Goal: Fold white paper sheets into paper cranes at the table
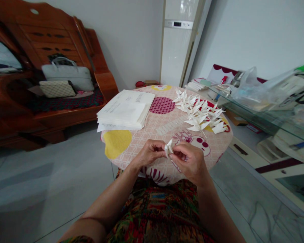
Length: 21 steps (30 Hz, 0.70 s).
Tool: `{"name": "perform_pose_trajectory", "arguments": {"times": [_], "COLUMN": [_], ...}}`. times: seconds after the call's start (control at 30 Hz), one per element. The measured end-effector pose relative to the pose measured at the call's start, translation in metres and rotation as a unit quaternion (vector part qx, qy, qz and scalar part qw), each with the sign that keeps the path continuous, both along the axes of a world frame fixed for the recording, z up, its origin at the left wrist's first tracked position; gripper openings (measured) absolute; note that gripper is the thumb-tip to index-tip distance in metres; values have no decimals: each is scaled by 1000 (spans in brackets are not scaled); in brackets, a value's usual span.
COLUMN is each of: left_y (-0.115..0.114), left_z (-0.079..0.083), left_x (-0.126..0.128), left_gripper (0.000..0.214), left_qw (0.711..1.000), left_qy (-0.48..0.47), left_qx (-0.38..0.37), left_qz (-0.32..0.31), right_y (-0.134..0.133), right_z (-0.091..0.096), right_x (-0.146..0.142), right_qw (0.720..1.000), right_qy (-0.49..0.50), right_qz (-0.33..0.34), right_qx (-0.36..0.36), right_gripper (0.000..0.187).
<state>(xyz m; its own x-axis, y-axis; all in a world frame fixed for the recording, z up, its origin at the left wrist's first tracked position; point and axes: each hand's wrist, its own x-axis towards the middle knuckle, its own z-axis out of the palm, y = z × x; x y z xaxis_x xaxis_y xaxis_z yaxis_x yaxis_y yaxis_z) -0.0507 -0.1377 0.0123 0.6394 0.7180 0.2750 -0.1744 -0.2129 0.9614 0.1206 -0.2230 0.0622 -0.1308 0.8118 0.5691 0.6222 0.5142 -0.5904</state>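
Note:
Between my two hands, over the near part of the cloth-covered round table, is a small folded white paper crane (168, 148). My left hand (152, 153) pinches it from the left, thumb and fingers closed on its edge. From the other side my right hand (190, 160) also grips it, its fingertips pressed on the paper. Its lower part is partly covered by my fingers. Several finished-looking paper cranes (196, 113) lie heaped at the table's far right. A thick stack of white paper sheets (126, 109), some with print, rests at the far left.
A patterned tablecloth (142, 141) covers the table, with a pale strip (171, 125) lying mid-table. To the right stands a glass-topped cabinet (268, 121) with plastic bags (255, 89). A wooden bench (78, 114) holding a light handbag (68, 76) is at left.

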Motion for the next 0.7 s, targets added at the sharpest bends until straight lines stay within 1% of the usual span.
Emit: {"name": "perform_pose_trajectory", "arguments": {"times": [0.13, 0.23, 0.33, 0.4, 0.5, 0.57, 0.7], "left_y": [-3, -4, -5, -5, -5, -6, -7], "left_z": [6, 10, 11, 10, 9, 9, 9], "left_x": [1, 1, 1, 1, 1, 1, 2], "left_gripper": [44, 46, 45, 44, 45, 46, 47], "left_qw": [999, 999, 998, 998, 999, 998, 998], "left_qy": [17, 18, 14, 18, 29, 33, 41], "left_qx": [-16, -37, -42, -35, -30, -31, -19], "left_qz": [-26, -34, -41, -41, -34, -31, -38], "right_y": [0, 0, -1, -1, 0, 0, -1], "right_z": [0, -2, -3, -3, -3, -3, 0], "right_x": [2, 2, 2, 2, 2, 1, 2], "right_qw": [999, 998, 997, 998, 999, 1000, 1000], "right_qy": [9, 7, -7, -22, -32, -19, 8], "right_qz": [9, 5, 3, -1, -14, -21, -26], "right_qx": [-52, -64, -73, -66, -31, -12, -2], "right_gripper": [9, 12, 15, 18, 24, 28, 30]}}
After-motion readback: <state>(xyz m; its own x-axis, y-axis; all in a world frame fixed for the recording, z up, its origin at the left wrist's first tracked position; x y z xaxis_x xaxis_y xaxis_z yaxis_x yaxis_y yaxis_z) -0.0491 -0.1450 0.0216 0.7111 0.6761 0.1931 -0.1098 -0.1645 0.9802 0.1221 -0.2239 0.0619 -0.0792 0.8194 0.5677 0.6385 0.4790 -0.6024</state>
